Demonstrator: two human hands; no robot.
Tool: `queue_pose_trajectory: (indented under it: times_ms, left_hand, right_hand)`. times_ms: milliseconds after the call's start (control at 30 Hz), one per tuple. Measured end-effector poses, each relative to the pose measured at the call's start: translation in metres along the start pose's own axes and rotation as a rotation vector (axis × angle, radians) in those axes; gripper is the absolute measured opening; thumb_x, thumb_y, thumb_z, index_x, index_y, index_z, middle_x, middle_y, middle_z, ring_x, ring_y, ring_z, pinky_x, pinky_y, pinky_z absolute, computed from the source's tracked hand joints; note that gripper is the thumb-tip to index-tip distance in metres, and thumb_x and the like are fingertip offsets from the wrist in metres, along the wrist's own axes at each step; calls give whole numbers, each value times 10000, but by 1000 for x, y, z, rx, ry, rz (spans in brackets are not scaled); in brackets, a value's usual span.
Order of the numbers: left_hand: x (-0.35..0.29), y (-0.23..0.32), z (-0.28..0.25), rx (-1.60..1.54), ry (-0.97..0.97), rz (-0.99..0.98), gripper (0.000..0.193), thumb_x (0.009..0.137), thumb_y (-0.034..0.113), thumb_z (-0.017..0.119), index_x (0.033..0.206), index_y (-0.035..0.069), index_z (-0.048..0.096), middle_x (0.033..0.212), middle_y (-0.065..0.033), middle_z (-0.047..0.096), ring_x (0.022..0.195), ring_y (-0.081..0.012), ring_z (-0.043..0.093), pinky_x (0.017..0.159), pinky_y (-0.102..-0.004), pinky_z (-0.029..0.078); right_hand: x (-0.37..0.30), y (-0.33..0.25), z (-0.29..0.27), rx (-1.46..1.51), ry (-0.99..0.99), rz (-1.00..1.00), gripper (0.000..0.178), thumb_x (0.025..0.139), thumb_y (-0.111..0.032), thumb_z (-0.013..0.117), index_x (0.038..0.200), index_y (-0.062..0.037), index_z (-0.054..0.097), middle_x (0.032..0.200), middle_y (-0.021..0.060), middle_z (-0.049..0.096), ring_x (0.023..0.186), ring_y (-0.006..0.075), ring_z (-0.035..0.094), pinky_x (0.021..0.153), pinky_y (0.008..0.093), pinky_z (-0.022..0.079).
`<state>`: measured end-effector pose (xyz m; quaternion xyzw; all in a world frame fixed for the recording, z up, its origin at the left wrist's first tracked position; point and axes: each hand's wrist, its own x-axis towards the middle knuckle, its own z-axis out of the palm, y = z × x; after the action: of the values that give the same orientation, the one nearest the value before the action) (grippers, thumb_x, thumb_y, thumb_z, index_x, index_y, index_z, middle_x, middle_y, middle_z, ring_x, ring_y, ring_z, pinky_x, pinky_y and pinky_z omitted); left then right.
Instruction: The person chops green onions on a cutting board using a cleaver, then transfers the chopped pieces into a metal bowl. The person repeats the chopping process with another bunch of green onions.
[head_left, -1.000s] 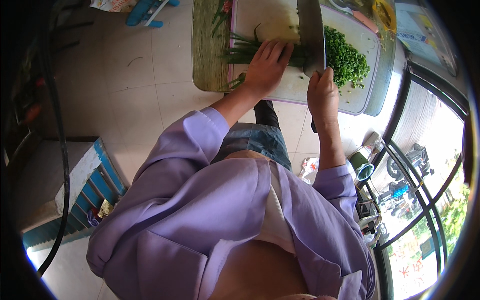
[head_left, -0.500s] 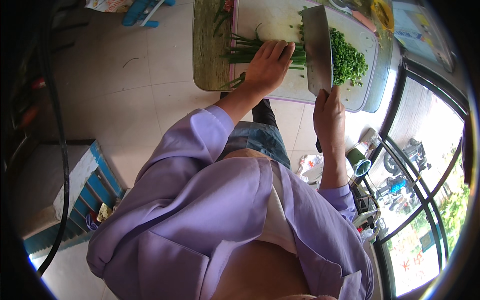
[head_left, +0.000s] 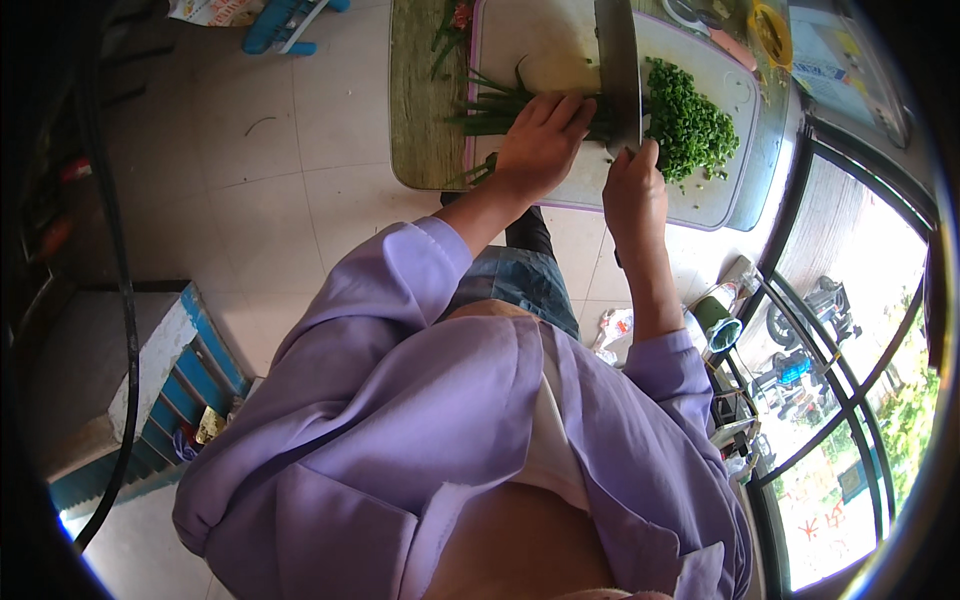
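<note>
My left hand lies over a bunch of green onions, fingers curled and pressing the stalks down. In my right hand is the handle of a broad cleaver. Its blade stands nearly on edge across the cut end of the bunch, just right of my left fingertips. A heap of chopped green onion lies right of the blade. All this rests on a white cutting board with a purple rim. The blade hides the exact cutting point.
The board lies on a wood-patterned table. Loose green stalks lie at its left. A yellow object and a tool with a pinkish handle sit at the far right. A blue stool stands on the tiled floor beyond.
My right hand and the cleaver have shifted left, toward my left hand. The blade has turned more upright, and more of the chopped heap shows. My left hand has barely moved.
</note>
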<state>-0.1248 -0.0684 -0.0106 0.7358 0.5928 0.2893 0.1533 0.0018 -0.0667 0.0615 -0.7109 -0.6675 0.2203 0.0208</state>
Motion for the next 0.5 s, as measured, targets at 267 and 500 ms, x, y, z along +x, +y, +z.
queue_pose_trajectory:
  times_ms: [267, 500]
  left_hand:
    - [2, -4, 2, -8, 50, 35, 335, 795, 144, 594, 1120, 73, 559, 1054, -61, 519, 1008, -249, 489, 857, -361, 425]
    - [4, -5, 3, -49, 87, 37, 329, 786, 120, 599, 1109, 69, 569, 1029, -61, 534, 983, -252, 506, 854, -361, 430]
  right_hand:
    - [-18, 8, -28, 99, 21, -54, 154, 905, -154, 433, 882, -15, 372, 628, 283, 557, 607, 470, 553, 521, 531, 433]
    - [-41, 12, -30, 46, -58, -47, 151, 904, -140, 434, 886, -7, 366, 601, 269, 554, 578, 458, 557, 500, 524, 429]
